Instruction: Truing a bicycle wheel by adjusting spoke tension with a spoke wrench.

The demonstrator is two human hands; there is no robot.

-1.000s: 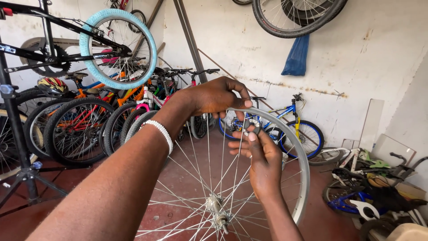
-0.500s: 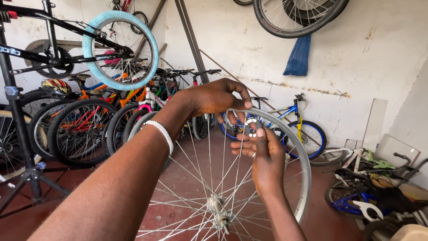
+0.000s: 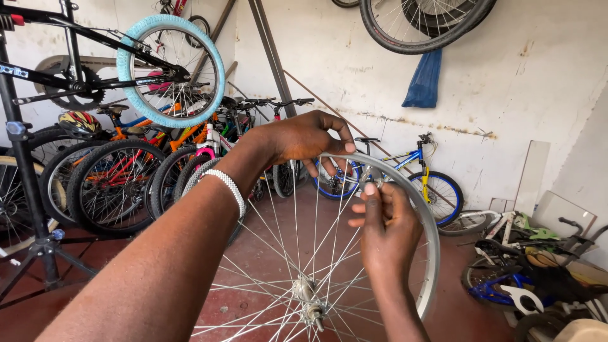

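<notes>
At the top arc of the bare silver wheel rim (image 3: 425, 215), both hands meet. Left hand (image 3: 307, 136) curls over the rim's upper edge, fingers closed around the metal band, thumb on the near side; a white beaded bracelet (image 3: 229, 187) sits on that wrist. Right hand (image 3: 386, 231) comes up from below inside the rim, thumb and fingertips pinched together at a spoke end just under the rim's inner edge. Whether a small tool sits in that pinch cannot be told; it is too small and partly hidden.

Rim stands upright, facing the camera, no tyre on it. Spokes (image 3: 278, 253) run from the rim down to the hub (image 3: 309, 304), which sits near the lower edge of the view, axle stub pointing toward the camera. Rim's right edge is free, with red floor (image 3: 456, 304) open beyond it.

Outward, left side: a row of parked bicycles (image 3: 120, 183), tyres packed close, just behind the left forearm. Above them, 1 black frame clamped in a repair stand (image 3: 25, 190), carrying a wheel with a light blue tyre (image 3: 170, 69). Stand legs spread on the floor at far left.

Back wall: a small blue bicycle (image 3: 418, 180) leans there, directly behind the rim's top. A blue bag (image 3: 424, 79) hangs under a wheel mounted high on the wall (image 3: 424, 25).

Right side: bicycle parts and flat boards (image 3: 538, 253) piled against the corner, well apart from the rim.
</notes>
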